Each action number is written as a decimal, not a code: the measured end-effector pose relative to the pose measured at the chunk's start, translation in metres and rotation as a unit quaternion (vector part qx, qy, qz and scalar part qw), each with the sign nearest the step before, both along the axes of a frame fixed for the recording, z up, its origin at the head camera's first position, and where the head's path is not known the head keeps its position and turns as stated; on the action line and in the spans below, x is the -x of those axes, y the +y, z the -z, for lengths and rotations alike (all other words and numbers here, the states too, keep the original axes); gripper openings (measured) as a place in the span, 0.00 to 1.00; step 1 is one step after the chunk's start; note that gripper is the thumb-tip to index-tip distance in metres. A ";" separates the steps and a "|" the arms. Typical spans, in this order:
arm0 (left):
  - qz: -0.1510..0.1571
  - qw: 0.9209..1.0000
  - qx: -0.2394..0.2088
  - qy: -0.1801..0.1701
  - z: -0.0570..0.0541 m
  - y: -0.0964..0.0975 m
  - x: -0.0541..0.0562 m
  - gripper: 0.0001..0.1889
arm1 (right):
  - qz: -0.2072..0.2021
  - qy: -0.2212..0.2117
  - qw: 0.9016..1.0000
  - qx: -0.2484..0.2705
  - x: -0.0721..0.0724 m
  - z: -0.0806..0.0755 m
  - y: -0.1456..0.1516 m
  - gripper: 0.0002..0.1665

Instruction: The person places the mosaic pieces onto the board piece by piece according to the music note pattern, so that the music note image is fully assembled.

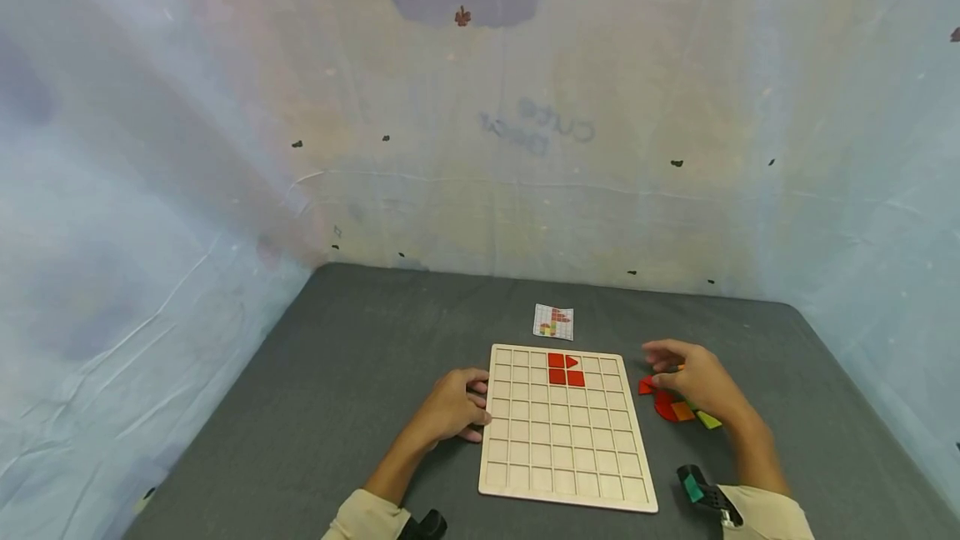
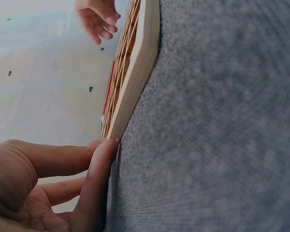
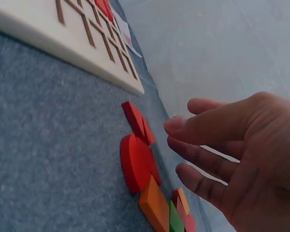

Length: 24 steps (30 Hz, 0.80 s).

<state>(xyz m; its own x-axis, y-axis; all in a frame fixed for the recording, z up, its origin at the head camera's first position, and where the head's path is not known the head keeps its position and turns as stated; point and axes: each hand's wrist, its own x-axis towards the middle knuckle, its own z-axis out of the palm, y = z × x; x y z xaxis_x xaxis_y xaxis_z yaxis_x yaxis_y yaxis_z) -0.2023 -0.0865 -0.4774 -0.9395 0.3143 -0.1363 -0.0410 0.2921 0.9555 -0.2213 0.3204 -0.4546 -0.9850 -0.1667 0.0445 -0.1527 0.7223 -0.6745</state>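
A pale wooden grid board (image 1: 562, 440) lies on the grey cloth; several red pieces (image 1: 557, 376), squares and one triangle, sit in its upper cells. My left hand (image 1: 452, 407) holds the board's left edge, thumb and finger at the rim in the left wrist view. To the right of the board, my right hand (image 1: 701, 377) hovers over a loose group of pieces, its fingers relaxed and nothing between them. Below those fingers in the right wrist view are red triangles (image 3: 137, 123), a red rounded piece (image 3: 135, 162), an orange square (image 3: 154, 205) and a green piece (image 3: 175, 220).
A small printed card (image 1: 553, 322) with a coloured grid pattern lies just beyond the board's far edge. A yellow-green piece (image 1: 708, 420) pokes out beside the right wrist. Light patterned sheeting (image 1: 480, 190) rises behind the grey table (image 1: 375, 332) and along its sides.
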 end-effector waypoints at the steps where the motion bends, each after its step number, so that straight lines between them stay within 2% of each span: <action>1: 0.000 1.000 0.000 -0.001 0.000 0.000 0.000 0.36 | 0.002 -0.001 1.000 -0.004 0.000 0.000 0.001 0.29; 14: -0.001 1.000 0.005 0.000 -0.001 0.000 0.000 0.36 | -0.006 -0.014 1.000 -0.017 0.003 0.009 0.005 0.25; 24: -0.001 1.000 0.007 -0.001 -0.003 0.000 -0.001 0.36 | 0.011 -0.010 0.999 -0.045 0.003 0.009 0.006 0.22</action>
